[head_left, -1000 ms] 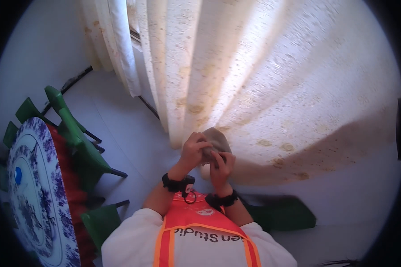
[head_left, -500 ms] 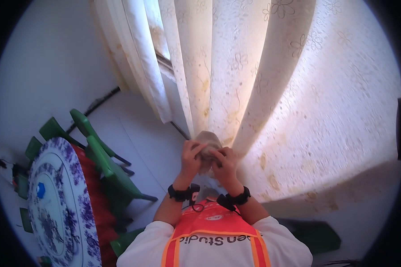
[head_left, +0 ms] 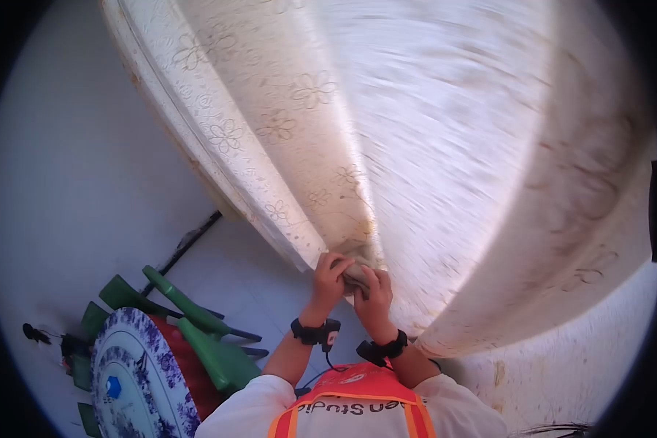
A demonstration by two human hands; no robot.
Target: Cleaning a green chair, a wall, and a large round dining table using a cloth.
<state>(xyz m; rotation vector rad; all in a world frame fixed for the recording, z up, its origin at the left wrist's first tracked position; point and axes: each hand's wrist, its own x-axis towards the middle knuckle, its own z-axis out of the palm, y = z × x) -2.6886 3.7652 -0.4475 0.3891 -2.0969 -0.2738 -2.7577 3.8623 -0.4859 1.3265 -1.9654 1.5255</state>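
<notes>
Between our curled fingers (head_left: 341, 266), both our left hand (head_left: 328, 285) and right hand (head_left: 376, 299) pinch a gathered fold of the cream floral curtain (head_left: 358, 274).

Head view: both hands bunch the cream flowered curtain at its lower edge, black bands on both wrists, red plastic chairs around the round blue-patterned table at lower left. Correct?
Not quite: the chairs are green, not red, as the head view shows. The rest holds: the left hand and right hand bunch the cream flowered curtain at its lower edge, black bands on both wrists, and the chairs ring the round blue-patterned table at lower left.
</notes>
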